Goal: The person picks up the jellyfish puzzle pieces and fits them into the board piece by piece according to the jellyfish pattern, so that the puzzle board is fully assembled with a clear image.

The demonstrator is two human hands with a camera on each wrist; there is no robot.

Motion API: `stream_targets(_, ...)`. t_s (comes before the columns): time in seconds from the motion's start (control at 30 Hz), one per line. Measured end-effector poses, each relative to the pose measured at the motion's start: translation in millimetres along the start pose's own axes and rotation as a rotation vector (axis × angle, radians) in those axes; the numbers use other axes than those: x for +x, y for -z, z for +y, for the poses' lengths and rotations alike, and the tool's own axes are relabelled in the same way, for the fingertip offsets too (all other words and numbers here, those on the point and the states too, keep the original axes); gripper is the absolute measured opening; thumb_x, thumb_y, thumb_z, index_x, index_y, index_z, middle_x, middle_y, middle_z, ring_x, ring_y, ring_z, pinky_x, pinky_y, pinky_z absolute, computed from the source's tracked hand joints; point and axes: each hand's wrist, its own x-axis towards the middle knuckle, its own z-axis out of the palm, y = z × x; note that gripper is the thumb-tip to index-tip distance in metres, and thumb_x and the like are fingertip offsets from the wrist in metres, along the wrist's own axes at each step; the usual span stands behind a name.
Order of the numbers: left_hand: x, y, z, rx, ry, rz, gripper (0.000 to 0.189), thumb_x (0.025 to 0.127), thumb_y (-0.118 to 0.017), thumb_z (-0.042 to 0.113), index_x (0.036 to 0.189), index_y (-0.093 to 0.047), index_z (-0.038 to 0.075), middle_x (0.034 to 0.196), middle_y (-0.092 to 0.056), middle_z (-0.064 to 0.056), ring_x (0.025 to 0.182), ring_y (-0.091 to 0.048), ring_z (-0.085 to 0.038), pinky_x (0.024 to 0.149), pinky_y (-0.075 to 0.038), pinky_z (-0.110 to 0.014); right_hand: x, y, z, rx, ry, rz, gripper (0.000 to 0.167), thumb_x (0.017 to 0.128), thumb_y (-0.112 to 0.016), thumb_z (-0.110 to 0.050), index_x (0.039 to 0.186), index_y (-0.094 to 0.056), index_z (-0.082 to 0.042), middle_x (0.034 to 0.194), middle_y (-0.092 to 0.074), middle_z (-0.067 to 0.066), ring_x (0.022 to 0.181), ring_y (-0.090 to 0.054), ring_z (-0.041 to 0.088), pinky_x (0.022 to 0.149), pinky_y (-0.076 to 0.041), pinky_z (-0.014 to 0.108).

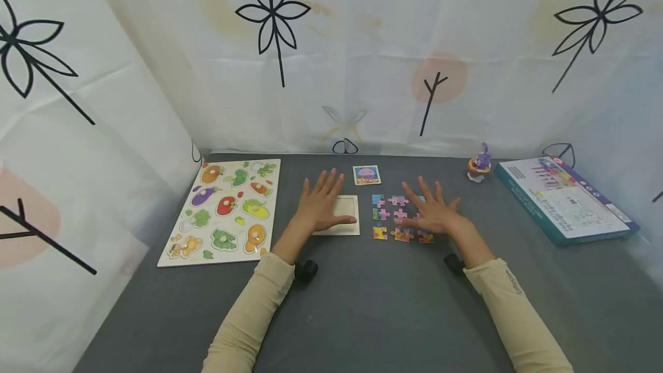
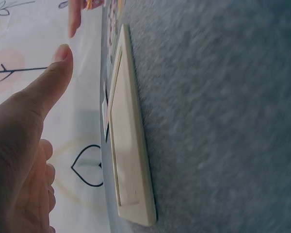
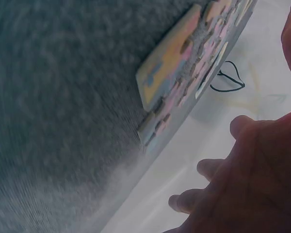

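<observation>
My left hand [image 1: 322, 206] is spread flat over a pale wooden puzzle tray [image 1: 348, 207], hiding its left part; in the left wrist view the tray [image 2: 128, 145] lies on the table below the thumb. To the right, my right hand [image 1: 432, 212] hovers with fingers spread over loose jigsaw pieces [image 1: 383, 213], covering some of them. These pieces are blue, pink and yellow-orange, set out in rough rows. The right wrist view shows the puzzle pieces [image 3: 167, 63] lying beyond the hand. Neither hand holds anything. A small picture card [image 1: 366, 175] with a pink figure lies behind the tray.
A white board of vegetable pieces [image 1: 228, 212] lies at the left. On the right rests a teal-edged box [image 1: 570, 197], with a small purple figurine [image 1: 479, 163] near its back left corner. A patterned white cloth [image 1: 362, 73] hangs behind the grey table [image 1: 373, 304].
</observation>
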Motion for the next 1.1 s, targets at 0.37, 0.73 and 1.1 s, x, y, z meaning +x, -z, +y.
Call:
stream_targets(0.37, -0.4, -9.9, -15.2, -0.185, -0.028, -0.034, 0.113, 0.069, -0.048, 0.080, 0.149, 0.002, 0.019, 0.156, 0.003, -0.011, 0.144, 0.004, -0.029, 0.111, -0.006, -0.058, 2.0, -3, -1, 0.013, -0.038, 0.023, 0.089, 0.084, -0.040, -0.068, 0.150, -0.004, -0.020, 0.153, 0.006, 0.021, 0.135, 0.008, 0.052, 0.091, -0.002, 0.080)
stream_targets(0.73, -9.2, -26.0, -29.2, -0.435, -0.023, -0.180, 0.115, 0.073, -0.071, 0.052, 0.146, -0.002, -0.006, 0.153, 0.004, -0.024, 0.143, 0.003, -0.033, 0.113, -0.009, -0.052, 39.7, 0, -21, 0.096, 0.068, 0.278, 0.065, 0.095, -0.048, -0.038, 0.142, -0.029, 0.002, 0.127, -0.045, 0.031, 0.116, -0.042, 0.044, 0.095, -0.036, 0.056)
stream_targets(1.1, -18.2, -27.9, -37.1, -0.598, -0.055, -0.120, 0.119, 0.069, -0.070, 0.060, 0.145, -0.006, -0.006, 0.154, -0.001, -0.021, 0.143, 0.000, -0.033, 0.114, -0.002, -0.050, 68.3, -8, -19, 0.271, 0.138, 0.237, 0.042, 0.080, -0.072, -0.017, 0.116, -0.062, 0.000, 0.047, -0.022, -0.007, 0.046, -0.021, 0.010, 0.047, -0.025, 0.023)
